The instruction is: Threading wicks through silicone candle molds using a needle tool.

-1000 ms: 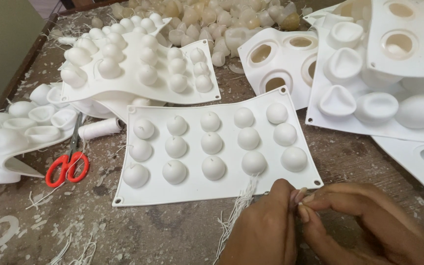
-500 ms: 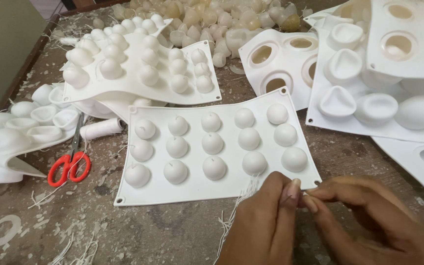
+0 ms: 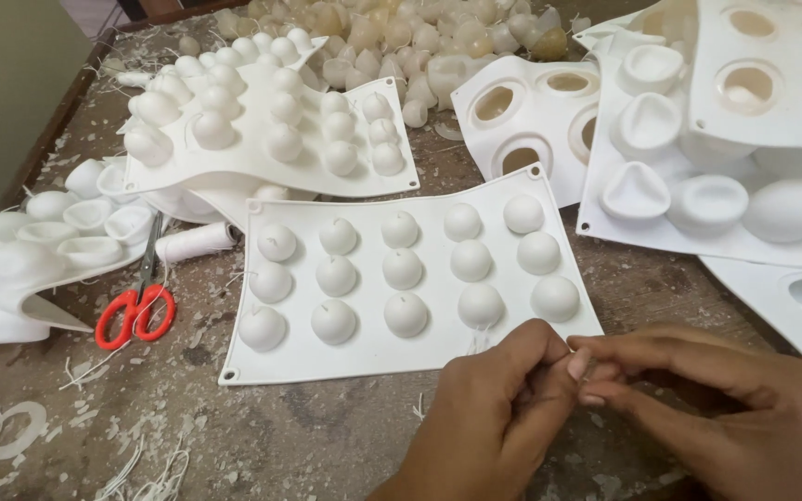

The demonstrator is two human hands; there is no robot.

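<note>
Both hands meet at the near edge of the mould [image 3: 364,348]. The left hand [image 3: 494,417] and right hand [image 3: 726,408] pinch a thin white wick [image 3: 478,345] between their fingertips. Better to keep the wick tight and straight, near the dome [image 3: 480,304].

Matt white silicone mould [image 3: 373,348] on rough, dusty table [image 3: 308,436].

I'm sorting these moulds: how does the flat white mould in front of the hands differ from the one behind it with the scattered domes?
The front mould lies flat on the table; the rear mould is buckled and propped on other pieces. The front mould's domes stand in tidy rows of five; the rear mould's look uneven and tilted. Both are white, flexible-looking sheets with rounded domes facing up.
</note>
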